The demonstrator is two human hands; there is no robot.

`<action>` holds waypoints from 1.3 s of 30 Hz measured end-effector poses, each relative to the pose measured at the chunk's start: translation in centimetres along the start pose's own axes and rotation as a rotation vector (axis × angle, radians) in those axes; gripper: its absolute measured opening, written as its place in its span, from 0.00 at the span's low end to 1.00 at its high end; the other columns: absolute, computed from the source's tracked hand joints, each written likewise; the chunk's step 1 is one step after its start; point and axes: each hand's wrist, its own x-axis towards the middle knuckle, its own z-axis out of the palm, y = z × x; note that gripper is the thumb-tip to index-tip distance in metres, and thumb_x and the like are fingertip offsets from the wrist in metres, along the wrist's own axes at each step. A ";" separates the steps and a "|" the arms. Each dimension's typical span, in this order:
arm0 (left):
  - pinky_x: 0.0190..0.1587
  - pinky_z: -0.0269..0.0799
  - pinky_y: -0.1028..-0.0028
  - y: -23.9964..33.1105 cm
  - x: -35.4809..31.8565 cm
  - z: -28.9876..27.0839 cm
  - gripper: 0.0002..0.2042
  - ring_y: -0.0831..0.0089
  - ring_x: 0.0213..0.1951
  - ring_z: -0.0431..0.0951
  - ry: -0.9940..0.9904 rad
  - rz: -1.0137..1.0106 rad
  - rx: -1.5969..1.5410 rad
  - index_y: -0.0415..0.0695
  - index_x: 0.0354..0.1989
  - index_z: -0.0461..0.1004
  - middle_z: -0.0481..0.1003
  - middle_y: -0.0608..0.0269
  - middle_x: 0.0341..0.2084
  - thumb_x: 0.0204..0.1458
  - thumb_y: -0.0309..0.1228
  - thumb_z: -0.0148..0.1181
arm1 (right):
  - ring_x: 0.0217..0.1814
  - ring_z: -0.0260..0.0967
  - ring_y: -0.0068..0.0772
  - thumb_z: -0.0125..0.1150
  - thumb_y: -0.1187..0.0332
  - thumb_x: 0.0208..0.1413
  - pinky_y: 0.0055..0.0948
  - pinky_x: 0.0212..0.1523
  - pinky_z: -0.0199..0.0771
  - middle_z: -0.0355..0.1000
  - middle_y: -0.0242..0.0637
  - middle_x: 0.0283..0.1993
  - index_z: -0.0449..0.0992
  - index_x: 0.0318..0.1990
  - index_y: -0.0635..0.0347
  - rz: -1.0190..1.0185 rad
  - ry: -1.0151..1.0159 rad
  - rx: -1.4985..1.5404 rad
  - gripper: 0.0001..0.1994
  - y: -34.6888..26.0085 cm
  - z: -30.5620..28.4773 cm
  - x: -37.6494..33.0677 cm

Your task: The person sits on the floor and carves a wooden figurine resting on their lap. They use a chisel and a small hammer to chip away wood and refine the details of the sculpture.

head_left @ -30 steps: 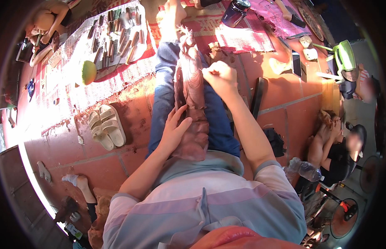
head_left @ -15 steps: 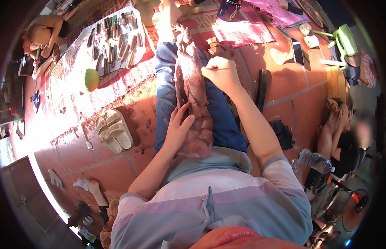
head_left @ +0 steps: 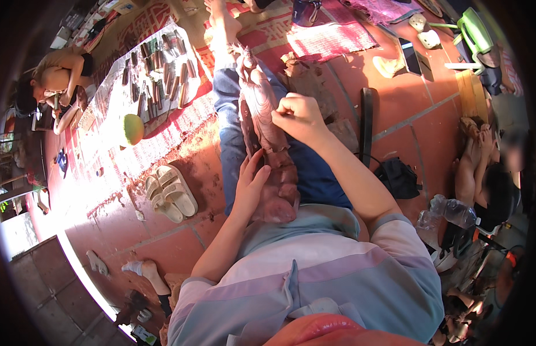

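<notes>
A reddish-brown carved wooden statue (head_left: 264, 109) lies lengthwise along my lap, its slender figure end away from me and its blocky base against my belly. My left hand (head_left: 251, 180) rests round the lower part, with the thumb on the front and the fingers along the left side. My right hand (head_left: 302, 118) is closed in a pinch, its fingertips at the right side of the draped carving. Whatever those fingertips may hold is hidden.
Left of my legs lie beige sandals (head_left: 171, 193) and a green-yellow round fruit (head_left: 132, 130). Several carving tools (head_left: 158, 72) lie on a white sheet. A person (head_left: 63, 81) bends over at far left. On the right are a black bag (head_left: 397, 177) and plastic bottles (head_left: 458, 212).
The view has turned slightly, shifting the surroundings. Both hands stay at nearly the same places on the statue, and my right fist remains closed beside the carving.
</notes>
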 end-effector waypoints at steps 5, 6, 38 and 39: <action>0.68 0.49 0.67 0.5 0.0 0.1 0.28 0.60 0.69 0.52 -0.014 -0.020 -0.025 0.44 0.66 0.62 0.54 0.50 0.67 0.59 0.42 0.54 | 0.20 0.66 0.25 0.66 0.74 0.46 0.26 0.24 0.64 0.66 0.39 0.20 0.70 0.20 0.67 -0.070 0.147 -0.017 0.10 1.5 0.3 2.3; 0.69 0.49 0.67 -0.1 0.2 0.1 0.28 0.60 0.70 0.52 -0.028 -0.015 -0.012 0.44 0.66 0.62 0.53 0.49 0.67 0.59 0.42 0.54 | 0.21 0.66 0.23 0.66 0.74 0.46 0.26 0.24 0.64 0.66 0.38 0.19 0.70 0.20 0.67 -0.056 0.108 0.031 0.10 1.3 0.0 1.4; 0.69 0.48 0.67 0.0 0.1 0.2 0.29 0.60 0.69 0.52 0.000 -0.023 -0.043 0.41 0.66 0.61 0.54 0.49 0.67 0.59 0.43 0.53 | 0.21 0.68 0.29 0.67 0.71 0.44 0.28 0.25 0.67 0.70 0.40 0.21 0.73 0.21 0.66 0.197 -0.170 0.117 0.10 0.0 -2.0 2.1; 0.69 0.48 0.67 -0.2 0.1 0.1 0.29 0.60 0.69 0.52 -0.009 -0.023 -0.037 0.41 0.66 0.62 0.54 0.49 0.67 0.59 0.42 0.53 | 0.21 0.68 0.28 0.67 0.70 0.44 0.26 0.26 0.68 0.71 0.41 0.22 0.73 0.22 0.66 0.005 0.019 0.084 0.10 1.3 -1.1 2.3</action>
